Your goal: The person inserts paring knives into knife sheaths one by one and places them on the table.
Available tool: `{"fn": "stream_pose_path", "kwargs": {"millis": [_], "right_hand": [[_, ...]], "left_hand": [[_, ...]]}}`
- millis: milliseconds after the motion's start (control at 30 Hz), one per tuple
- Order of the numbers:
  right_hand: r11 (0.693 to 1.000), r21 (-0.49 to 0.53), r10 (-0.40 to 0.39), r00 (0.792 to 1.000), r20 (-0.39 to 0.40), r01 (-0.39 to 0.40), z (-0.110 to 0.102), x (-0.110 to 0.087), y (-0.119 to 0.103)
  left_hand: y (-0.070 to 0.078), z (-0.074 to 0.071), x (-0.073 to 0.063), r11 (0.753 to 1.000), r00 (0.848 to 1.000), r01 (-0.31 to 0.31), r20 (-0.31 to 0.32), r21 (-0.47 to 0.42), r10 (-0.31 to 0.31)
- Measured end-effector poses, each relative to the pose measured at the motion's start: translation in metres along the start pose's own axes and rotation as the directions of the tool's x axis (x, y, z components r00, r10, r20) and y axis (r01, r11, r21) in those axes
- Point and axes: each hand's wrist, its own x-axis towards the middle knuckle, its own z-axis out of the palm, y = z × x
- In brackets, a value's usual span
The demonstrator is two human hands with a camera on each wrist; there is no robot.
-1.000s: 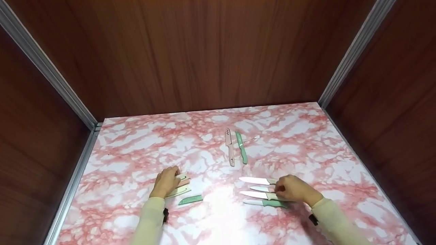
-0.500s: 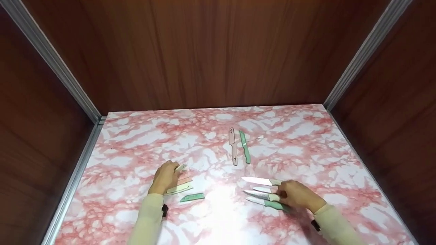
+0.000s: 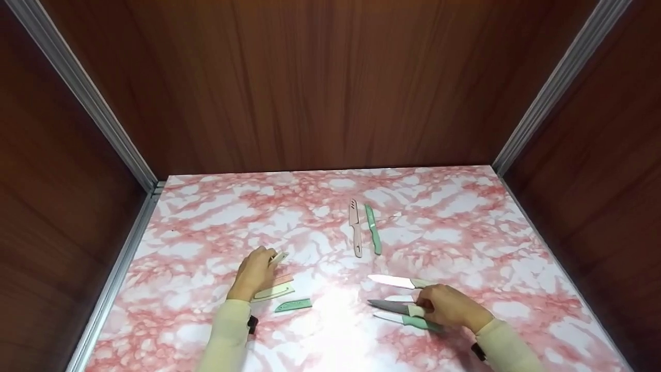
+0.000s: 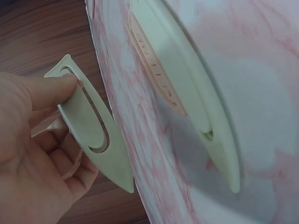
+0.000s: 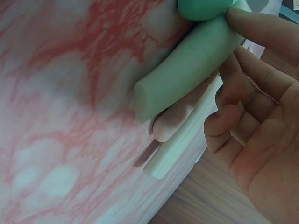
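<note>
My left hand [image 3: 253,272] pinches a cream knife sheath [image 4: 84,116] between thumb and fingers, raised off the table. Below it lie another cream sheath [image 4: 187,70], a pink-orange sheath [image 4: 152,70] and a green sheath [image 3: 293,305]. On the right, my right hand [image 3: 448,306] pinches the pale handle [image 5: 196,65] of a knife [image 3: 390,306], its blade pointing left and looking dark. Close by lie a green-handled knife [image 3: 421,323], a pink-handled knife [image 5: 180,112], partly hidden in the head view, and another pale-handled knife [image 3: 392,281].
Farther back, a pink sheathed knife [image 3: 355,230] and a green sheathed knife [image 3: 373,230] lie side by side on the marbled table [image 3: 217,206]. Brown wood-grain panels [image 3: 310,88] with metal posts [image 3: 88,98] stand around the table's back and sides.
My left hand has lifted the cream sheath away from the others. My right hand has taken the pale-handled knife and tilted it, its blade turning from bright to dark.
</note>
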Motion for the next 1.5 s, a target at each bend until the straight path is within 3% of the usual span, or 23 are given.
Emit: {"fn": "stream_pose_path", "kwargs": {"millis": [167,367,533,733,1333,1500], "right_hand": [[0.999,-0.019,-0.032,0.999,-0.019,0.031,0.001,0.002,0.0],[0.999,0.038,0.022,0.999,-0.046,-0.02,-0.002,0.001,-0.001],[0.996,0.073,0.057,0.993,-0.099,-0.05,-0.01,0.008,-0.006],[0.992,0.084,0.103,0.987,-0.124,-0.093,-0.019,0.022,-0.014],[0.995,-0.035,0.083,0.96,-0.268,-0.096,-0.029,0.057,-0.034],[0.995,-0.039,0.08,0.961,-0.267,-0.093,-0.033,0.065,-0.038]], "left_hand": [[0.0,0.0,-0.001,1.0,0.999,-0.024,-0.028,0.003,0.024],[0.003,0.0,-0.004,1.0,0.999,-0.023,-0.035,-0.013,0.022],[0.017,-0.006,-0.004,0.999,0.999,-0.023,-0.031,-0.025,0.022],[0.036,-0.013,-0.004,0.994,0.996,-0.089,-0.03,-0.065,0.087],[0.072,-0.01,-0.003,0.981,0.987,-0.158,0.013,-0.113,0.161],[0.079,-0.009,-0.002,0.979,0.987,-0.146,0.04,-0.143,0.153]]}}
